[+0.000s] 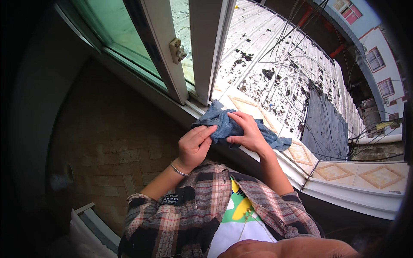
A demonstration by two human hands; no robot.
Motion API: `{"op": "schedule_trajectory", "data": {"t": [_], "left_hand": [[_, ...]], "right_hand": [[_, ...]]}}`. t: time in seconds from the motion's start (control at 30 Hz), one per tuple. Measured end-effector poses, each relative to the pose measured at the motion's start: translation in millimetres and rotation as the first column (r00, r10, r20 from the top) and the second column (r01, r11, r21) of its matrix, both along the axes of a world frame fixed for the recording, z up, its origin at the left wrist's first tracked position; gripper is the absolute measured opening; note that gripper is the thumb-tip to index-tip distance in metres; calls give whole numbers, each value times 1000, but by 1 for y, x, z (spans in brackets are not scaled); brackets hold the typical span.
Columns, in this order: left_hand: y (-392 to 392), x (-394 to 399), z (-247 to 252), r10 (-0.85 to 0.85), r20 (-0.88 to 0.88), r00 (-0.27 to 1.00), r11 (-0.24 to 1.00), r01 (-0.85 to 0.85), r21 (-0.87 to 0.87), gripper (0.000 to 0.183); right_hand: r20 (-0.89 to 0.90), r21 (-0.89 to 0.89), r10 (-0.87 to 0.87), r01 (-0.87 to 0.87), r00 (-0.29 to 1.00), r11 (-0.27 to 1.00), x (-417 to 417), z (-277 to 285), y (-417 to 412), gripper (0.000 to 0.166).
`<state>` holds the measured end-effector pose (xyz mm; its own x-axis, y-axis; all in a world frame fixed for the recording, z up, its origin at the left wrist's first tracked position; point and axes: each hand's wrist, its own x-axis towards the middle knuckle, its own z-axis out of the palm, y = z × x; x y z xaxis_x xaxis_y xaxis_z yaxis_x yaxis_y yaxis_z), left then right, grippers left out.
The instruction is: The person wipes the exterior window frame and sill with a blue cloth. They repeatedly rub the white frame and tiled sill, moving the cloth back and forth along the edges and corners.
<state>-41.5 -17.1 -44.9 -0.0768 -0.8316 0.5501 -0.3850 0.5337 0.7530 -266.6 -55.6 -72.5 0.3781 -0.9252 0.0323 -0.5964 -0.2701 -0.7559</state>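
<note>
A crumpled blue cloth [226, 124] lies across the white window track [196, 108] and the tiled sill [250, 106] outside it. My left hand [195, 143] pinches the near left part of the cloth between thumb and fingers. Spread over its middle, my right hand [246, 130] touches the fabric with thumb and fingertips apart; whether it grips a fold I cannot tell. One end of the cloth trails right along the sill. Beyond my hands stands the frame of a sliding window [208, 48], with a latch [177, 51] on its upright.
Outside the window a white corrugated roof [258, 64], strewn with dark debris, stretches away under tangled cables [290, 80]. Greenish glass [119, 38] fills the left pane. A tiled floor [129, 154] lies below on the left. The sill turns a corner at right [355, 174].
</note>
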Motion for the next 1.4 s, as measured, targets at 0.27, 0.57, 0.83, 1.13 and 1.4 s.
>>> {"op": "schedule_trajectory", "data": {"t": [0.27, 0.57, 0.83, 1.13, 1.4], "left_hand": [[-29, -50, 30, -135, -171, 976, 989, 123, -79, 51], [-5, -20, -26, -97, -41, 994, 951, 105, 292, 38], [-8, -23, -38, -272, -69, 960, 891, 279, 358, 65], [2, -9, -53, -241, -749, 617, 647, 678, 349, 43], [-16, 30, -9, 302, -587, 751, 914, -52, 403, 53]], "right_hand": [[803, 352, -348, 87, 483, 932, -46, 8, -31, 20], [920, 252, -290, 170, 263, 953, -95, 29, -31, 26], [895, -265, 363, -345, 260, 900, -28, 75, 7, 61], [862, -415, 486, -749, -142, 517, 46, 76, -10, 46], [686, 456, -409, 83, 602, 886, 18, -14, -42, 28]]}}
